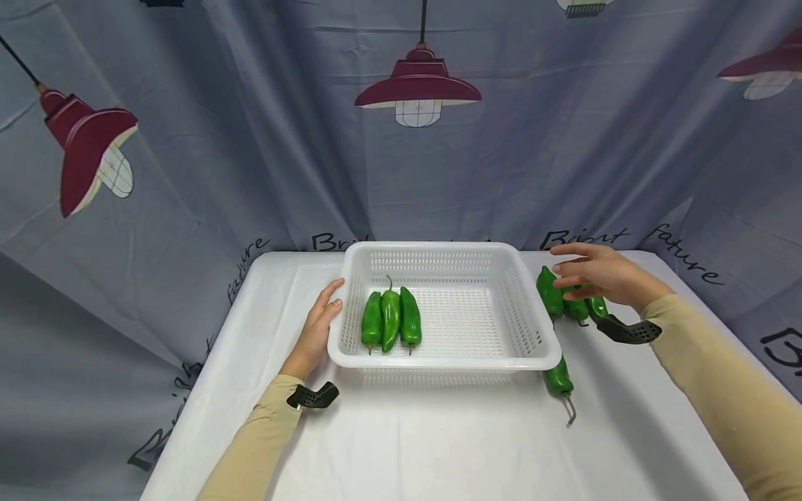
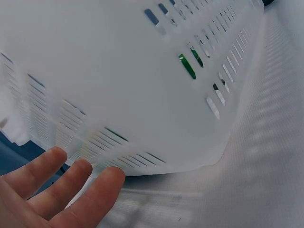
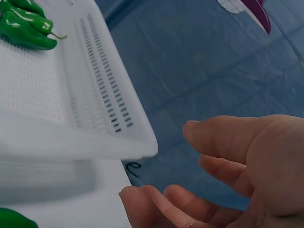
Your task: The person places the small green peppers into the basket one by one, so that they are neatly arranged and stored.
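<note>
A white perforated plastic basket stands on the table, with three green peppers side by side in its left part. At its left wall is my left hand, fingers extended along the outside near the rim; the left wrist view shows the fingertips close against the slotted wall. To the right of the basket my right hand hovers above several loose green peppers, its fingers spread and holding nothing. It partly hides those peppers. Another green pepper lies by the basket's front right corner.
A white cloth covers the table. Behind and beside it hangs a grey-blue curtain printed with red lamps and lettering. Black wrist cameras are strapped to both forearms.
</note>
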`<state>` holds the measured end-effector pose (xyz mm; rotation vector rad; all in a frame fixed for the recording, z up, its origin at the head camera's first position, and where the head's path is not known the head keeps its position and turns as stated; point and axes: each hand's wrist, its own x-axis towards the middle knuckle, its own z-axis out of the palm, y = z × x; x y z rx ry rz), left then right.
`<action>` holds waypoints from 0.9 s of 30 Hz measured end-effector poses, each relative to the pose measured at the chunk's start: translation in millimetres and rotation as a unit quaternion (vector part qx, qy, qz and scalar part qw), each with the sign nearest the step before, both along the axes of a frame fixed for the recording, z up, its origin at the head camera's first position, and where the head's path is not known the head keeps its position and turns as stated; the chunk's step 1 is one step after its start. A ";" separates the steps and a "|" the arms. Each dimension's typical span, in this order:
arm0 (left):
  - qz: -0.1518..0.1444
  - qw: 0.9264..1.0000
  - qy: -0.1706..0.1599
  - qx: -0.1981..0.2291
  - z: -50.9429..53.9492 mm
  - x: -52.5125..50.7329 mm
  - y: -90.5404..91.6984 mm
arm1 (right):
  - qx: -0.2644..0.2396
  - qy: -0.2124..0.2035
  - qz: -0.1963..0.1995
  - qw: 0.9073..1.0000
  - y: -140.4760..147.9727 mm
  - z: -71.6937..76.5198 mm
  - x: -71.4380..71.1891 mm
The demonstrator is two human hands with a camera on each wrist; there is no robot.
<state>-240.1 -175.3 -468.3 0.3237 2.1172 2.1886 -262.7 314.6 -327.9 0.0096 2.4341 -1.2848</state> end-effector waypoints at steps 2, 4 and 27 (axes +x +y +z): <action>0.000 1.000 0.000 0.000 0.1 0.6 0.2 | 0.004 0.000 -0.007 1.000 6.7 -2.3 1.1; 0.001 1.000 0.002 -0.001 0.3 0.9 0.4 | 0.003 -0.001 -0.012 1.000 12.8 -5.4 3.0; 0.002 1.000 0.004 -0.003 -0.9 -0.7 0.9 | -0.028 -0.044 -0.017 0.999 38.5 -79.6 50.3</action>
